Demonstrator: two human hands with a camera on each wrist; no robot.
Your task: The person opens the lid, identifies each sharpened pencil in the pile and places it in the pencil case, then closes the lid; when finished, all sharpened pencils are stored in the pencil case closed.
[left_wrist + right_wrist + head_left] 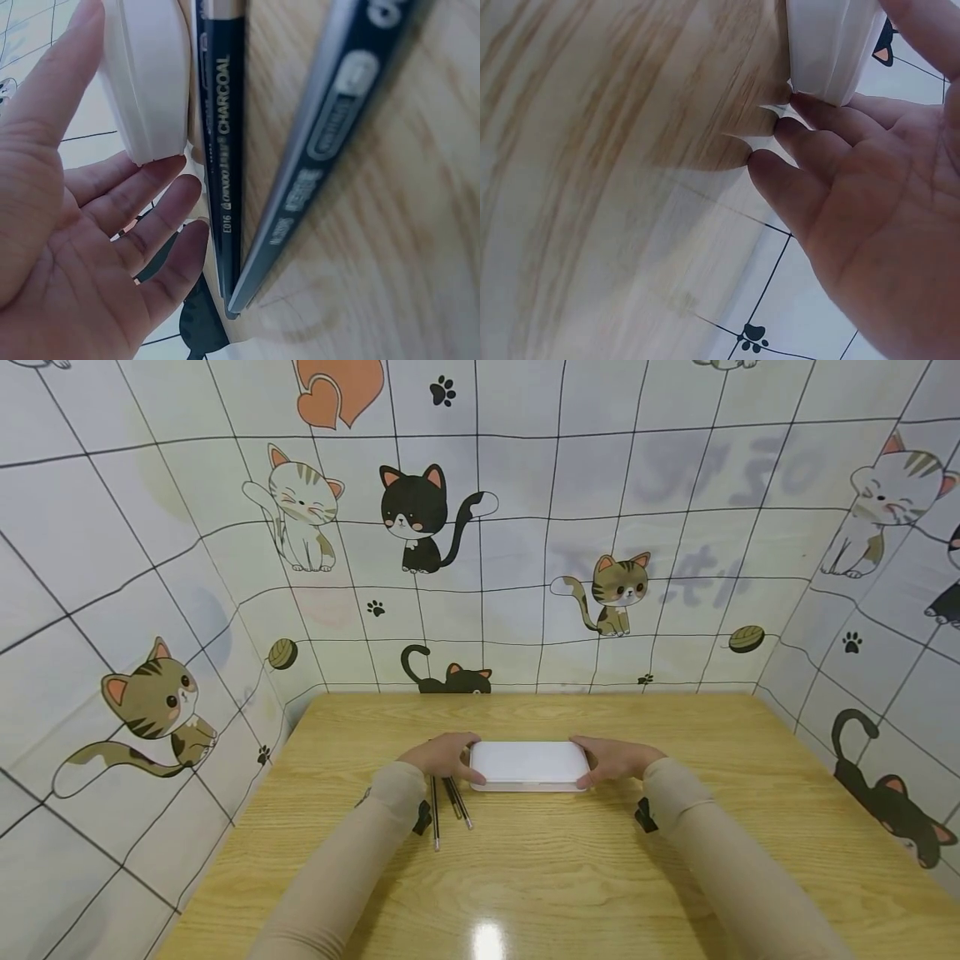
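A flat white case (pixel 529 763) with rounded corners lies lengthwise on the table, its lid down. At its left end my left hand (pixel 448 755) grips it, thumb at the front edge and fingers at the back. My right hand (pixel 617 758) holds the opposite end in the same way. Beside my left hand lie several dark pencils (pixel 435 814); the left wrist view shows "CHARCOAL" printed on one pencil (pixel 223 127). Their far ends are hidden behind the left hand in the head view. The right wrist view shows fingertips (pixel 810 105) against the case's end.
A light wooden table (pixel 570 877) bears everything. Around its back and sides hangs a white gridded sheet (pixel 517 552) printed with cartoon cats. A dark strap piece (pixel 422 817) shows at the left wrist, and another dark piece (pixel 646 815) at the right.
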